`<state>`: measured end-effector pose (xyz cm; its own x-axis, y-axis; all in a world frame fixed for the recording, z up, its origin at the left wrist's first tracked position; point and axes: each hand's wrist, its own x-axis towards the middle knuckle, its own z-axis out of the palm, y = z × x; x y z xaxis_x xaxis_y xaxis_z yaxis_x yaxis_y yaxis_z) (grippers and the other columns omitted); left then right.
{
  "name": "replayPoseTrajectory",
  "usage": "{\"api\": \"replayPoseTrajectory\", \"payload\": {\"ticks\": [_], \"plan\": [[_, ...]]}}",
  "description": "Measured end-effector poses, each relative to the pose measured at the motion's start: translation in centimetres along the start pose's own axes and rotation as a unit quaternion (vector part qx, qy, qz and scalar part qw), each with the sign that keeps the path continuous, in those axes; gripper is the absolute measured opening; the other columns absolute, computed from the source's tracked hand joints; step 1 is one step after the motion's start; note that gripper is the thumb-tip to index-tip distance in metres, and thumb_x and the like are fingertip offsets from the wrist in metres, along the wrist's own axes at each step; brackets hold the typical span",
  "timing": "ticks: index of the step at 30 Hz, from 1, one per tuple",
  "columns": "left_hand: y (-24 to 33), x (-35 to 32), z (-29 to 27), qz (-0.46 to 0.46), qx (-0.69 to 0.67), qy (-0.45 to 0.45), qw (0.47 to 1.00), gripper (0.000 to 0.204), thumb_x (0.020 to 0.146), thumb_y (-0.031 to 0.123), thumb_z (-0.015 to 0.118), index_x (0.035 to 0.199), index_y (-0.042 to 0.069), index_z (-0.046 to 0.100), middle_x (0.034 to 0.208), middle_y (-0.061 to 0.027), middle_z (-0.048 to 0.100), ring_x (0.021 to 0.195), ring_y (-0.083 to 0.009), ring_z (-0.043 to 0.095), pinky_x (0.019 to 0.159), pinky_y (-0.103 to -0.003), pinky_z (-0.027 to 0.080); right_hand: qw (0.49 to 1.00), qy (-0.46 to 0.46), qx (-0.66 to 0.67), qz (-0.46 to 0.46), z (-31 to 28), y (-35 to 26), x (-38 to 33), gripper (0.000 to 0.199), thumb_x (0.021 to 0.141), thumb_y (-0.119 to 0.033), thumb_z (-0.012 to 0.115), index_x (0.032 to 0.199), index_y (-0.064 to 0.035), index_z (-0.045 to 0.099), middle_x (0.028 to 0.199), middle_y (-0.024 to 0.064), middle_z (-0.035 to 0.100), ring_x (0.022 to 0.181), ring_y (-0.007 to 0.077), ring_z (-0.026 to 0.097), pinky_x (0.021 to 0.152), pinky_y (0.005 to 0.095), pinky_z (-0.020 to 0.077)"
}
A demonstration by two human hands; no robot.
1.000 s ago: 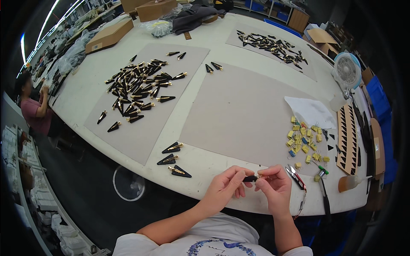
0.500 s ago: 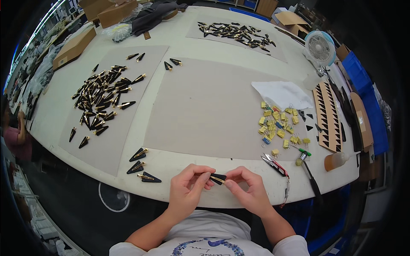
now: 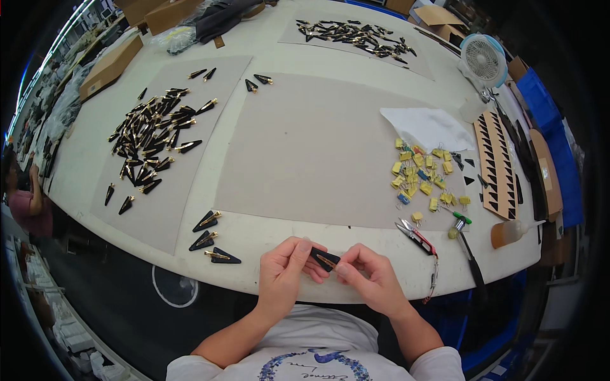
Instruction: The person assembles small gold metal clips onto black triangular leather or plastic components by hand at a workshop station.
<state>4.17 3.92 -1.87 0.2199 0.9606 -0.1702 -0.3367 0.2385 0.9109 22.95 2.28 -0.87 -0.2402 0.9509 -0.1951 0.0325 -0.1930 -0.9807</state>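
Observation:
Between my two hands, above the table's near edge, is a black triangular hair clip (image 3: 325, 259) with a gold metal prong along its face. My left hand (image 3: 286, 270) pinches its left end between thumb and fingers. The thumb and forefinger of my right hand (image 3: 367, 276) close on its right end. Three similar black hair clips (image 3: 221, 256) lie to the left of my left hand on the white table (image 3: 330, 289). A big heap of black-and-gold clips (image 3: 152, 130) covers the left grey sheet.
On the right are yellow binder clips (image 3: 424, 185), a white cloth (image 3: 426, 127), thread snips (image 3: 416, 237), a green-handled tool (image 3: 460, 219), an amber bottle (image 3: 506, 235) and a card of black triangles (image 3: 497, 165). A fan (image 3: 483, 60) stands behind; more clips (image 3: 356, 35) lie far back.
The hair clip has turned in my fingers, so its broad black face with the gold prong now shows instead of its edge. My view has shifted slightly.

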Motion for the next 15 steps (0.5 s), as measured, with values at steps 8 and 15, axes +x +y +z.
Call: {"api": "replayPoseTrajectory", "payload": {"ticks": [8,15], "plan": [[-0.1,0.0,1.2,0.021,0.044,0.004,0.999,0.015,0.095,0.005,0.061,0.107,-0.005,0.063,0.099,-0.0113,0.067,0.081,-0.0119,0.064,0.072,-0.025,0.055,0.999,-0.03,-0.027,0.029,-0.7,-0.8,-0.2,0.014,0.096,-0.015,0.063,0.101,-0.0012,0.06,0.085,0.0004,0.064,0.079,0.0067,0.059,0.074,0.0232,0.0477],[0.1,0.3,0.7,0.018,0.015,0.061,0.998,0.011,0.093,0.006,0.063,0.098,-0.004,0.06,0.087,-0.0125,0.067,0.071,-0.0172,0.068,0.067,-0.027,0.056,0.972,0.124,-0.187,-0.076,-5.9,-4.3,1.3,0.02,0.095,-0.015,0.063,0.107,0.0005,0.066,0.086,0.0063,0.067,0.076,0.0101,0.062,0.07,0.0251,0.0495]]}}
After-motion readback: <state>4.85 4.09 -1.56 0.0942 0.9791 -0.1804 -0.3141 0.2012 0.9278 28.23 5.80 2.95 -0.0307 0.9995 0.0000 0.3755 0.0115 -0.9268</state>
